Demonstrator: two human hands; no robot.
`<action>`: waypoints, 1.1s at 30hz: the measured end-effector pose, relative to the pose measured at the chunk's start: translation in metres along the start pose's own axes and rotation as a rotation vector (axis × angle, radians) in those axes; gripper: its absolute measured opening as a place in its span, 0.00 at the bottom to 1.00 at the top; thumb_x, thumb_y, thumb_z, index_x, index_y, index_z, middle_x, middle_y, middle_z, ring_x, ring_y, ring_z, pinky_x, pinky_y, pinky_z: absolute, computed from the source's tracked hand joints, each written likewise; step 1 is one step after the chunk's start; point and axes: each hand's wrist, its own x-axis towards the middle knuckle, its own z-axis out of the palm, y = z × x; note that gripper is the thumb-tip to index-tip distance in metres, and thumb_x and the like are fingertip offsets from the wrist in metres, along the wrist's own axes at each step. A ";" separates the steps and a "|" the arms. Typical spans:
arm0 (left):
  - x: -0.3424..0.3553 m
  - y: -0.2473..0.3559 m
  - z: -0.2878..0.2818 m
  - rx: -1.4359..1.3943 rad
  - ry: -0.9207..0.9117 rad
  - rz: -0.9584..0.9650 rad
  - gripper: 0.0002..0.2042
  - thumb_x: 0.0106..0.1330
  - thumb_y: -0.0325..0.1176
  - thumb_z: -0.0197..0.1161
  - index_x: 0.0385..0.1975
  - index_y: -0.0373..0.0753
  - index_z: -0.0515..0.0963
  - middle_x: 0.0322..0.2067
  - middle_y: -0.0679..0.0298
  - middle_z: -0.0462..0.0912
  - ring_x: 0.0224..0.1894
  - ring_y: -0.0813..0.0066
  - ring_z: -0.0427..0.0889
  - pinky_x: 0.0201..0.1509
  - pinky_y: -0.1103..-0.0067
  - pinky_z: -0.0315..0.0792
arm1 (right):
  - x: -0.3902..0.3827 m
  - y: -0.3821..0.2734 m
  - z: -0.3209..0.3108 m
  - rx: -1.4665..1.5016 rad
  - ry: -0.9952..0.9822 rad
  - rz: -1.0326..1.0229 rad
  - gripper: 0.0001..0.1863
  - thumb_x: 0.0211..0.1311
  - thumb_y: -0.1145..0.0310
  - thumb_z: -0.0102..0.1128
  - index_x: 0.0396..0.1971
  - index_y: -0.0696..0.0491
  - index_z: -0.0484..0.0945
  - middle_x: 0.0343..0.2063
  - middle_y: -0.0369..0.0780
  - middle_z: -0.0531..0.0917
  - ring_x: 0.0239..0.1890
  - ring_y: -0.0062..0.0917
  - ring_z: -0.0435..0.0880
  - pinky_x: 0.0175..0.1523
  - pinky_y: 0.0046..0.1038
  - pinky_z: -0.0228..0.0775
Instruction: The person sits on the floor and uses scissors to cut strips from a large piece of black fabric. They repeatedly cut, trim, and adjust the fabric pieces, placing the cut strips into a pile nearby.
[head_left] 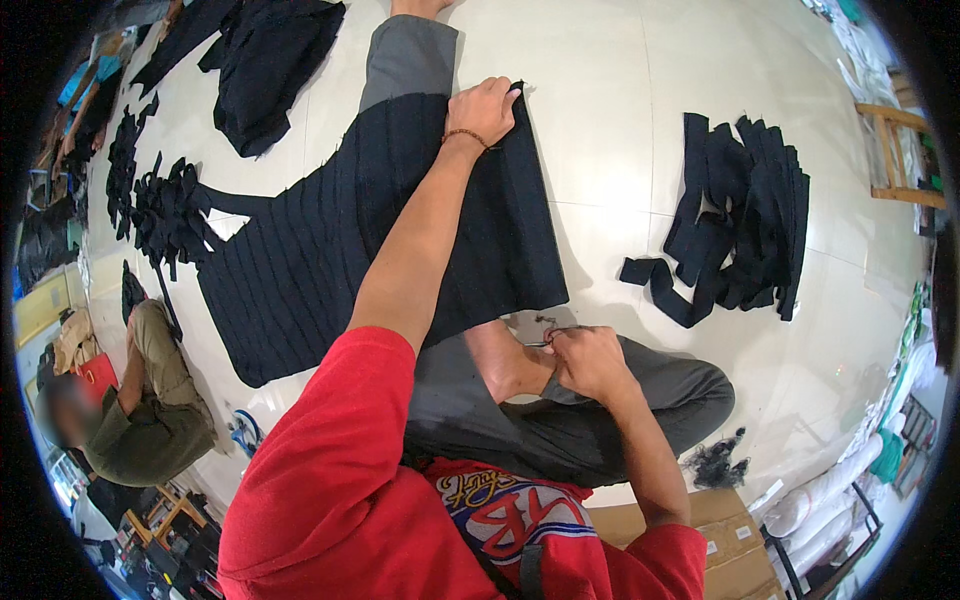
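Observation:
A large black cloth panel (350, 205) with several parallel seams lies across my outstretched leg. My left hand (485, 112), a beaded band at its wrist, is closed on the panel's far right corner. Just past the near edge of the cloth, my right hand (592, 362) is closed around a small thin metal tool (540, 344), mostly hidden by the fingers. A little tangle of dark thread (546, 320) shows beside it, near my bare foot.
To the right lies a pile of black fabric strips (735, 215). More black cloth (270, 70) and bunched strips (170, 205) are at the left and far left. A seated person (150, 400) is on the left. Thread scraps (718, 462) and cardboard boxes (740, 540) lie at lower right.

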 end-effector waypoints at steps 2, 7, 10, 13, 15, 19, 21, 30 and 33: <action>0.001 0.002 0.001 -0.005 -0.002 0.000 0.11 0.71 0.42 0.53 0.37 0.40 0.75 0.36 0.56 0.82 0.38 0.49 0.83 0.40 0.59 0.77 | -0.007 0.002 0.011 0.031 0.218 -0.092 0.06 0.45 0.70 0.60 0.24 0.56 0.79 0.25 0.48 0.84 0.29 0.45 0.84 0.34 0.42 0.74; 0.003 -0.001 0.004 -0.012 0.023 0.001 0.10 0.70 0.41 0.55 0.36 0.42 0.76 0.37 0.58 0.83 0.38 0.50 0.83 0.40 0.59 0.77 | -0.011 0.008 0.017 0.075 0.718 -0.241 0.07 0.36 0.71 0.59 0.20 0.54 0.75 0.16 0.42 0.75 0.18 0.38 0.77 0.25 0.36 0.68; 0.003 -0.003 0.003 -0.053 0.030 -0.018 0.09 0.68 0.41 0.57 0.35 0.43 0.77 0.38 0.60 0.83 0.38 0.50 0.82 0.40 0.60 0.77 | -0.012 0.009 0.007 0.004 0.757 -0.274 0.09 0.34 0.69 0.59 0.22 0.51 0.77 0.21 0.40 0.80 0.21 0.34 0.82 0.26 0.32 0.74; 0.001 0.000 0.003 -0.061 0.127 0.004 0.09 0.65 0.39 0.60 0.30 0.40 0.78 0.32 0.60 0.84 0.34 0.52 0.83 0.39 0.63 0.78 | -0.005 -0.003 -0.004 0.097 0.850 -0.360 0.05 0.36 0.69 0.58 0.18 0.51 0.76 0.19 0.39 0.78 0.18 0.33 0.79 0.23 0.31 0.71; 0.003 -0.003 0.004 -0.090 0.098 -0.009 0.09 0.65 0.40 0.60 0.33 0.43 0.79 0.35 0.60 0.84 0.37 0.51 0.83 0.40 0.62 0.77 | -0.006 -0.005 -0.007 0.100 0.886 -0.368 0.04 0.37 0.69 0.56 0.17 0.52 0.75 0.17 0.38 0.76 0.17 0.32 0.77 0.22 0.31 0.69; 0.006 -0.004 0.008 -0.088 0.071 -0.034 0.08 0.65 0.40 0.60 0.34 0.44 0.79 0.35 0.60 0.84 0.38 0.51 0.82 0.40 0.61 0.76 | -0.015 -0.006 -0.005 0.072 0.947 -0.390 0.03 0.41 0.70 0.55 0.17 0.52 0.75 0.15 0.38 0.73 0.15 0.31 0.75 0.20 0.30 0.65; 0.006 -0.006 0.008 -0.090 0.088 -0.025 0.08 0.64 0.40 0.61 0.33 0.44 0.79 0.34 0.60 0.84 0.38 0.51 0.83 0.40 0.61 0.76 | -0.021 -0.007 -0.002 0.070 0.943 -0.375 0.04 0.45 0.69 0.53 0.16 0.52 0.74 0.15 0.37 0.72 0.14 0.31 0.73 0.20 0.29 0.62; 0.006 -0.005 0.008 -0.095 0.071 -0.045 0.08 0.65 0.41 0.59 0.34 0.45 0.79 0.35 0.58 0.84 0.39 0.51 0.83 0.41 0.62 0.76 | -0.057 -0.023 -0.011 0.094 0.915 -0.301 0.04 0.47 0.69 0.51 0.16 0.50 0.72 0.13 0.36 0.66 0.12 0.29 0.67 0.18 0.29 0.56; 0.006 -0.003 0.005 -0.085 0.053 -0.059 0.09 0.66 0.42 0.58 0.35 0.45 0.80 0.36 0.58 0.84 0.39 0.51 0.83 0.42 0.61 0.76 | -0.073 -0.022 -0.006 0.108 0.911 -0.288 0.03 0.44 0.69 0.51 0.16 0.49 0.72 0.13 0.36 0.66 0.12 0.28 0.66 0.18 0.28 0.55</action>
